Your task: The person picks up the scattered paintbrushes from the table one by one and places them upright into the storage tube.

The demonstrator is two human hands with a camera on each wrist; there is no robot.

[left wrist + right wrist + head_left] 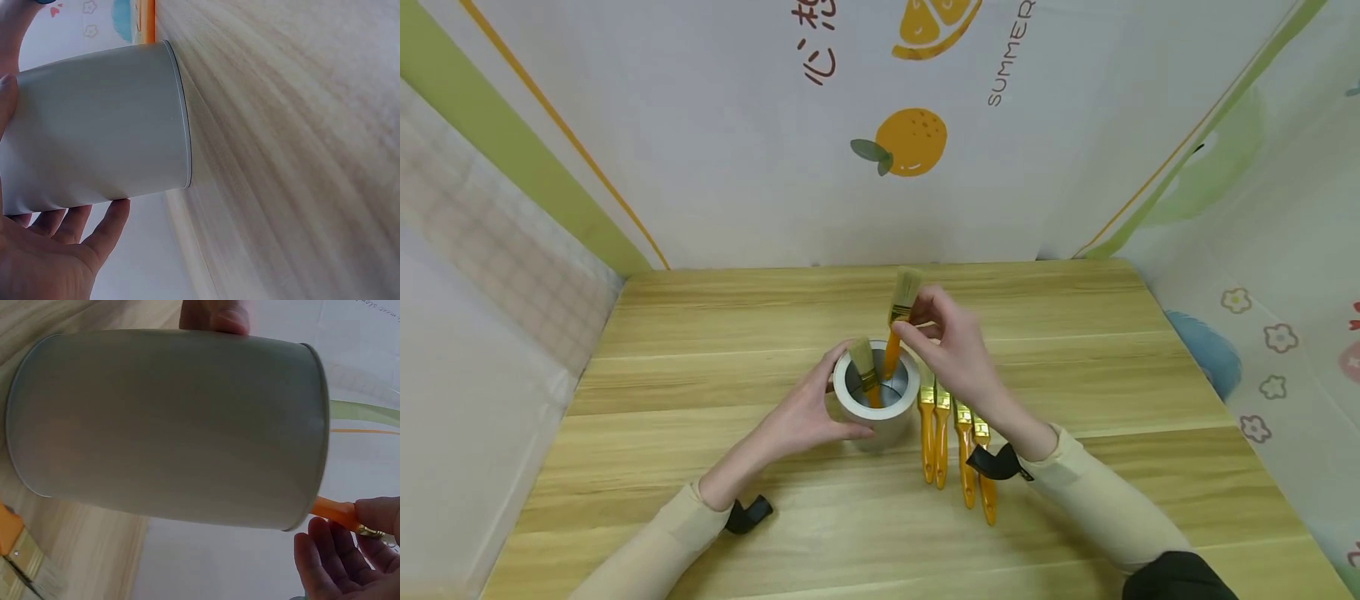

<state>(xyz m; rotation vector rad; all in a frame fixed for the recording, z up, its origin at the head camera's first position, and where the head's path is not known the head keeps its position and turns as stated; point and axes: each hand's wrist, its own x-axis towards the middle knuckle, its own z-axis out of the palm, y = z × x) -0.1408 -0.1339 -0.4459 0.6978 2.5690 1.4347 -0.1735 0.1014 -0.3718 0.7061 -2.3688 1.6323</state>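
A grey-white cylindrical can [887, 414] stands upright on the wooden table, its mouth facing up. My left hand [797, 417] grips its side, thumb on the near side and fingers round the far left; the left wrist view shows the fingertips against the can's plain wall [100, 125]. One paintbrush [862, 357] leans inside with bristles up. My right hand [951, 342] pinches another paintbrush [906, 287] near its metal band, bristles up. That brush's orange handle [334, 509] reaches down into the can's mouth.
Several paintbrushes [942, 437] with orange handles lie side by side on the table, right of the can, partly under my right forearm. The wooden table [715, 317] meets a printed cloth backdrop [760, 192] at its far edge. More cloth hangs at both sides.
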